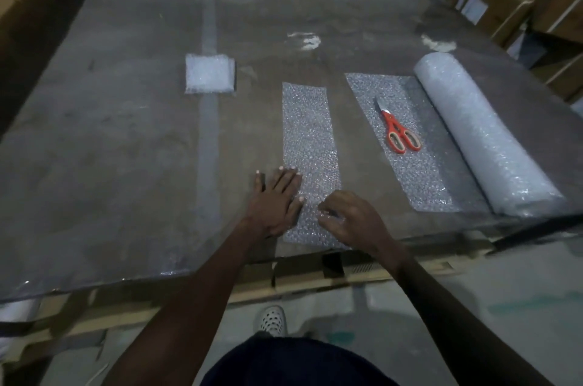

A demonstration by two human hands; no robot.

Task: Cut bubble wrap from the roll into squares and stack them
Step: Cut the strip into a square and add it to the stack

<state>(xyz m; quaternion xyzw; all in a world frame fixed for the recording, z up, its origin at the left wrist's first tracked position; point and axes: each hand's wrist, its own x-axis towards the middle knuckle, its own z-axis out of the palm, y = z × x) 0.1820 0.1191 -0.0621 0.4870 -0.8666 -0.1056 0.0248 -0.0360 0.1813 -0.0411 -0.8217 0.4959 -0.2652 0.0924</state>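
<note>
Nearest the lens, at six o'clock, sits a dark-clothed lap with one white perforated shoe [272,320] on the floor, and two bare forearms reach up from it to the near edge of the table [110,139]. Just above centre-bottom, the left hand [275,200] lies flat with fingers straight, pressing the left margin of a cut strip [307,133] of bubble wrap, while the right hand [350,217] curls its fingertips onto the strip's near end; it appears to pinch the film, though a firm grip cannot be confirmed. That strip runs from the hands toward twelve o'clock. At about two to three o'clock lies the roll [479,136], with one unrolled sheet [410,164] spread flat on its left side and one pair of orange-handled scissors [398,130] resting on that sheet, untouched by either hand. At roughly eleven o'clock sits the stack [209,74] of finished squares; how many layers it holds is too blurred to count. So the count stands at one roll, one loose strip, one stack, one pair of scissors. By my judgement the job is partway along: some squares are stacked, the strip in hand awaits cutting into squares, and most of the roll remains thick.
</note>
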